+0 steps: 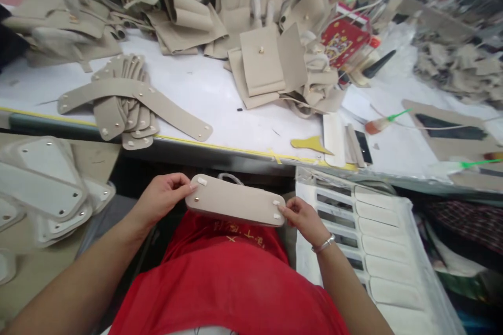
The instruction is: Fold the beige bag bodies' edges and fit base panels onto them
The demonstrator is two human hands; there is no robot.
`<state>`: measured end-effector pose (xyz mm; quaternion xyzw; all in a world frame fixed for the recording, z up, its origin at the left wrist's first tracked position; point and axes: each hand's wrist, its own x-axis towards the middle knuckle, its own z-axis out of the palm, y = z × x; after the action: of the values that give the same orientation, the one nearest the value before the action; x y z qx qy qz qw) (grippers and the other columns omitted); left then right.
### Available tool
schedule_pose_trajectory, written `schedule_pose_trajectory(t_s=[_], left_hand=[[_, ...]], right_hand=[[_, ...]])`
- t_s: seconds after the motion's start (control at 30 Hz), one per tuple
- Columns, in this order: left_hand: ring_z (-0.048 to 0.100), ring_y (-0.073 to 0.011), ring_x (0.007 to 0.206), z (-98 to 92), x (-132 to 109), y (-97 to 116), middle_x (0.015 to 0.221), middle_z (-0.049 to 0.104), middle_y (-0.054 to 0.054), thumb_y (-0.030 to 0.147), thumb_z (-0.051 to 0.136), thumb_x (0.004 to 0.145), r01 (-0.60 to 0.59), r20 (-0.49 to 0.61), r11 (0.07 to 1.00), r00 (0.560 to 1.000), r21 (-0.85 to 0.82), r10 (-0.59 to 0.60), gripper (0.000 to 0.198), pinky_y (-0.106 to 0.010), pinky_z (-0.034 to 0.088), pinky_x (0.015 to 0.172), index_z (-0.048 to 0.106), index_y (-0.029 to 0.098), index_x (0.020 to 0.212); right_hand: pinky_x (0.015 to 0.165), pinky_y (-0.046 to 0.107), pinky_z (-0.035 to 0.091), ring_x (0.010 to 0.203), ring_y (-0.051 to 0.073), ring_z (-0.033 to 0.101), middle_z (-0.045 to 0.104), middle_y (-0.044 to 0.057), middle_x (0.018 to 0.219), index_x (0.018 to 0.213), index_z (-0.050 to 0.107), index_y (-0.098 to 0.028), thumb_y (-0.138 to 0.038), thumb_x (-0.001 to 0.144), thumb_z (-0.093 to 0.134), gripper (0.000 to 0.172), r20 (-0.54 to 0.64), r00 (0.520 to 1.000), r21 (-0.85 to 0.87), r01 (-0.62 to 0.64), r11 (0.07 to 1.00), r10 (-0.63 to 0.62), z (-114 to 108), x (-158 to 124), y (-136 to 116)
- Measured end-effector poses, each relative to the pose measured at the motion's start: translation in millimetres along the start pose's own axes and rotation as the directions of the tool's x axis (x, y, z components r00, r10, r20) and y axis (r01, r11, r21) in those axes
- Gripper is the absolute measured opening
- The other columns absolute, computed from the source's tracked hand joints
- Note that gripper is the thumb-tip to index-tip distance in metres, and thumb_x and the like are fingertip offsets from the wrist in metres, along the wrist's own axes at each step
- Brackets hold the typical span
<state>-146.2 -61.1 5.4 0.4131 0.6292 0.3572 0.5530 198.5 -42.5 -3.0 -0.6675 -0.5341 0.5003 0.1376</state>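
Note:
A beige leather panel (236, 200) with rounded ends is held out flat in front of the red apron. Small studs sit near its corners, most of them wrapped in white. My left hand (167, 196) pinches its left end between thumb and fingers. At the other end, my right hand (304, 215), with a silver bracelet on the wrist, grips the right edge near two wrapped studs. On the table edge beyond lies a fanned stack of similar beige strips (128, 110), one long curved strip (173, 113) across it.
White rounded panels (43, 183) are piled on a board at left. A white slatted rack (389, 235) stands at right. Folded beige leather pieces (261, 60) heap along the white table, with a yellow scrap (312, 144), a phone (363, 146) and a glue bottle (377, 125) nearer the front.

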Motion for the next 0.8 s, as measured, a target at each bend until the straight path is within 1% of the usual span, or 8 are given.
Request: schedule_pose_trajectory(t_s=[0.1, 0.37, 0.43, 0.5, 0.57, 0.63, 0.7, 0.8], left_hand=[[0.035, -0.0060, 0.045, 0.4, 5, -8, 0.048, 0.046, 0.006, 0.043, 0.067, 0.064, 0.041, -0.011, 0.995, 0.999, 0.096, -0.040, 0.032, -0.018, 0.025, 0.043, 0.055, 0.015, 0.057], [0.033, -0.0060, 0.044, 2.8, 6, -26, 0.048, 0.046, 0.006, 0.045, 0.065, 0.066, 0.092, -0.037, 0.987, 0.995, 0.133, -0.087, 0.032, -0.019, 0.022, 0.041, 0.055, 0.015, 0.060], [0.034, -0.0063, 0.044, 1.0, 6, -26, 0.048, 0.046, 0.005, 0.045, 0.064, 0.066, 0.079, -0.031, 0.985, 0.997, 0.154, -0.075, 0.032, -0.019, 0.023, 0.041, 0.056, 0.015, 0.060], [0.035, -0.0065, 0.045, -0.8, 7, -25, 0.049, 0.047, 0.004, 0.045, 0.064, 0.066, 0.065, -0.027, 0.982, 0.998, 0.179, -0.061, 0.032, -0.019, 0.024, 0.042, 0.057, 0.014, 0.060], [0.035, -0.0064, 0.045, -2.1, 8, -25, 0.048, 0.047, 0.004, 0.045, 0.064, 0.065, 0.059, -0.031, 0.980, 0.998, 0.189, -0.054, 0.032, -0.019, 0.024, 0.042, 0.057, 0.014, 0.060], [0.035, -0.0062, 0.044, -2.9, 9, -25, 0.047, 0.046, 0.005, 0.044, 0.065, 0.065, 0.062, -0.037, 0.981, 0.998, 0.182, -0.056, 0.032, -0.019, 0.024, 0.042, 0.057, 0.014, 0.059], [0.035, -0.0062, 0.044, -3.7, 11, -26, 0.046, 0.045, 0.005, 0.044, 0.066, 0.064, 0.059, -0.032, 0.984, 0.998, 0.167, -0.054, 0.033, -0.019, 0.025, 0.043, 0.056, 0.014, 0.058], [0.039, -0.0071, 0.045, -5.7, 13, -28, 0.048, 0.049, 0.004, 0.044, 0.066, 0.064, 0.038, -0.004, 0.989, 0.999, 0.143, -0.038, 0.033, -0.020, 0.029, 0.044, 0.055, 0.014, 0.057]], right_hand=[[0.042, 0.021, 0.034, 0.046, 0.008, 0.044, 0.048, -0.006, 0.054, 0.070, 0.044, -0.019, -0.050, 0.068, 0.062, 0.036, -0.018, 1.000, 0.029, 0.000, 1.000, 0.001, 1, -1, 2], [0.044, 0.022, 0.038, 0.048, 0.010, 0.047, 0.050, -0.004, 0.055, 0.072, 0.044, -0.019, -0.051, 0.069, 0.060, 0.036, 0.032, 0.999, -0.019, -0.005, 1.000, 0.006, -7, 0, 3], [0.050, 0.026, 0.043, 0.053, 0.012, 0.052, 0.054, -0.001, 0.062, 0.077, 0.047, -0.019, -0.051, 0.071, 0.058, 0.035, -0.005, 0.999, -0.131, 0.047, 0.990, -0.048, -9, 0, -3], [0.062, 0.031, 0.048, 0.067, 0.017, 0.058, 0.060, 0.005, 0.079, 0.088, 0.050, -0.017, -0.051, 0.074, 0.056, 0.037, -0.103, 0.974, -0.292, 0.165, 0.942, -0.202, -3, 0, -16], [0.079, 0.039, 0.047, 0.089, 0.023, 0.058, 0.059, 0.012, 0.101, 0.104, 0.050, -0.016, -0.051, 0.075, 0.056, 0.046, -0.104, 0.897, -0.457, 0.340, 0.822, -0.429, 15, 3, -39], [0.093, 0.044, 0.040, 0.109, 0.028, 0.049, 0.053, 0.015, 0.118, 0.118, 0.046, -0.016, -0.053, 0.073, 0.058, 0.060, 0.061, 0.789, -0.552, 0.537, 0.638, -0.612, 45, 6, -66], [0.098, 0.046, 0.034, 0.117, 0.030, 0.043, 0.047, 0.017, 0.127, 0.125, 0.042, -0.014, -0.057, 0.068, 0.061, 0.074, 0.238, 0.708, -0.575, 0.655, 0.491, -0.665, 82, 12, -91], [0.095, 0.045, 0.035, 0.113, 0.031, 0.044, 0.048, 0.018, 0.123, 0.125, 0.041, -0.011, -0.061, 0.062, 0.063, 0.084, 0.379, 0.685, -0.599, 0.694, 0.400, -0.622, 128, 23, -113]])
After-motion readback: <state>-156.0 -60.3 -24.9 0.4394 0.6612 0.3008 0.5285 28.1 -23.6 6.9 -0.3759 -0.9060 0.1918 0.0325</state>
